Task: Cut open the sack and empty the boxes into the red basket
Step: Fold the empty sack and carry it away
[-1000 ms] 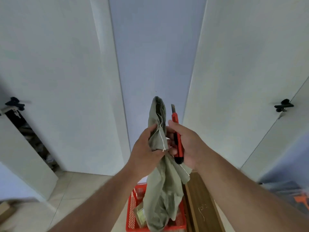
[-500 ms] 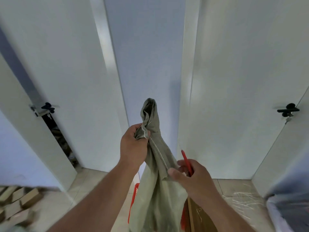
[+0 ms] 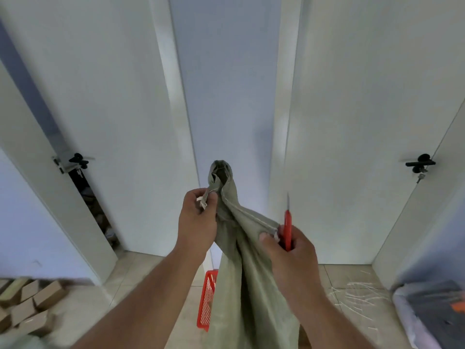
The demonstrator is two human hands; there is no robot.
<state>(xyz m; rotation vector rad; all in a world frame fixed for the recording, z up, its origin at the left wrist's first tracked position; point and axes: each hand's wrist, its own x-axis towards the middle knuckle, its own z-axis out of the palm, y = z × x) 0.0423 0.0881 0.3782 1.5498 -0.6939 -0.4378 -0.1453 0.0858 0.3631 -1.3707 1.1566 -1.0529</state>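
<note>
White doors behind; sack (image 3: 246,248) pinched between left hand (image 3: 197,220), right hand (image 3: 289,250).

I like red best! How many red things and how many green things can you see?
Red: 2, the knife in the right hand and the basket.
Green: 1, the sack held by the left hand.
Total: 3.

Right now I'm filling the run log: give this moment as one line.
left hand: grips sack top | right hand: holds knife, pinches sack seam | basket: behind sack
</note>
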